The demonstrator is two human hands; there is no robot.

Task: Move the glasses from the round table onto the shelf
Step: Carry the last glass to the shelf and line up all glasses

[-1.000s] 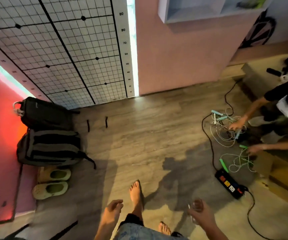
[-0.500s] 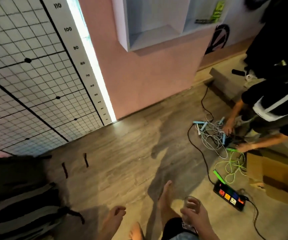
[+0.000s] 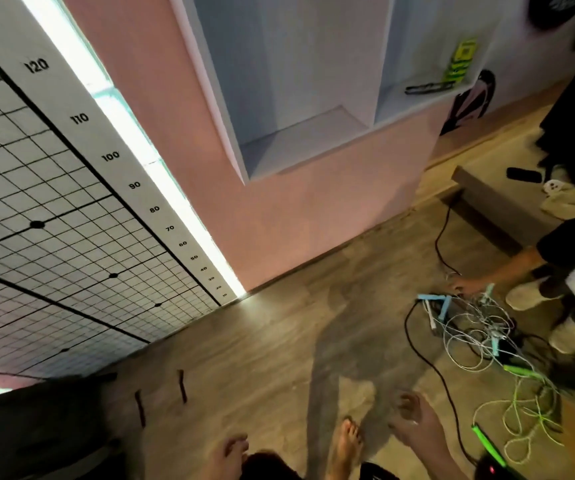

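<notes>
Right hand [image 3: 417,427] curls around a blurred clear glass [image 3: 408,412] low over the wooden floor [image 3: 279,341]; left hand [image 3: 230,453] hangs with fingers loosely bent, holding nothing. White wall shelf [image 3: 307,140] hangs ahead, its near compartment bare.

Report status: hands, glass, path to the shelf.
Right hand carrying the glass, blurred. Left hand free. Shelf ahead, left bay bare. Cable tangle and second person off to the right.
</notes>
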